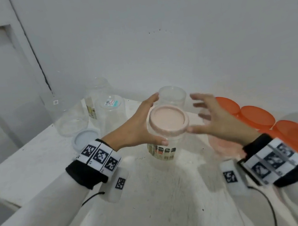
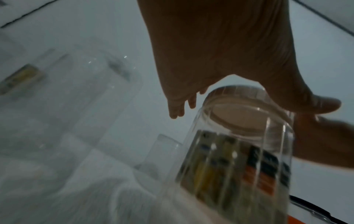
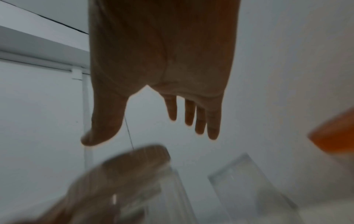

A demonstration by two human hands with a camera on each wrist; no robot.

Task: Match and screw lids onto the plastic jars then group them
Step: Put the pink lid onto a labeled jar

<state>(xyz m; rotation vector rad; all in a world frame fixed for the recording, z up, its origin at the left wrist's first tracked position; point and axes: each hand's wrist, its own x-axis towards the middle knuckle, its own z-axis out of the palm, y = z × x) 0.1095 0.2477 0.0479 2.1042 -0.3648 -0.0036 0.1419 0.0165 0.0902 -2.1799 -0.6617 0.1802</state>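
Centre of head view: left hand (image 1: pixel 137 131) grips the jar (image 1: pixel 162 149) just under its pink lid (image 1: pixel 168 122), thumb in front, fingers round the back — jar upright on the table (image 1: pixel 154 196). Right hand (image 1: pixel 213 118) just right of the lid, fingers spread and loose, holding nothing. Orange lids (image 1: pixel 258 117) in a row at right edge. Blue lid (image 1: pixel 86 139) left of centre. Behind: a clear jar (image 1: pixel 173 96), more clear jars (image 1: pixel 106 106) upper left.

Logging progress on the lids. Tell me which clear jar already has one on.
The labelled jar in the left hand, topped by the pink lid. The other clear jars behind it stand without lids.
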